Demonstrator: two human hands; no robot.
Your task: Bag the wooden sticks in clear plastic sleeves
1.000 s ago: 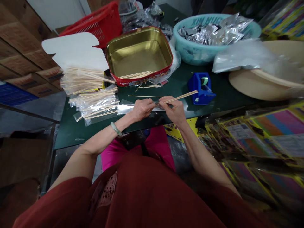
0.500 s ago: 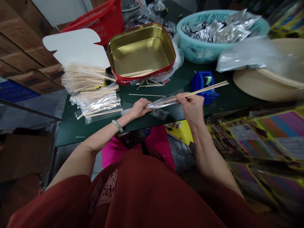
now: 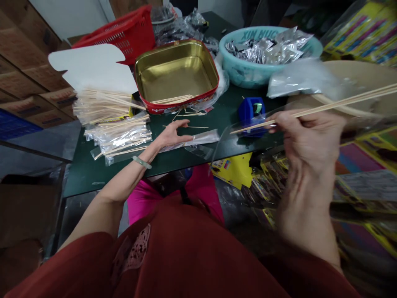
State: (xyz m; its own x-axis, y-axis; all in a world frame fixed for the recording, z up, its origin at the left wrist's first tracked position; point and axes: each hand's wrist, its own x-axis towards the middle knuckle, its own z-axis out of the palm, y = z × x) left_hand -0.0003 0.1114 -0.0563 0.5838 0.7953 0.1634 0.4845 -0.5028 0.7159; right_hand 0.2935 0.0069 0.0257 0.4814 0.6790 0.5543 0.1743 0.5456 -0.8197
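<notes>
My right hand (image 3: 310, 132) is raised over the table's right side, its fingers closed round thin wooden sticks (image 3: 356, 98) that stretch out to the right. A clear plastic bag (image 3: 223, 138), faint and partly blurred, hangs about their left end. My left hand (image 3: 170, 134) is low over the table with thumb and fingers spread apart. Under and beside it lie clear plastic sleeves (image 3: 207, 137). A single loose stick (image 3: 198, 127) lies just behind the left hand. The blue tape dispenser (image 3: 245, 108) stands between the two hands, partly behind the held bag.
Bagged sticks (image 3: 124, 134) are heaped at the left by a white flap (image 3: 93, 66). A red-rimmed tin (image 3: 176, 74) holds a few sticks. Behind are a red basket (image 3: 124, 37) and a turquoise basin (image 3: 248, 72) with silvery packets. A beige basin (image 3: 366, 74) stands right.
My right hand has moved right and nearer the camera with the sticks and bag. My left hand has let go of the plastic, shifted slightly left and spread its fingers.
</notes>
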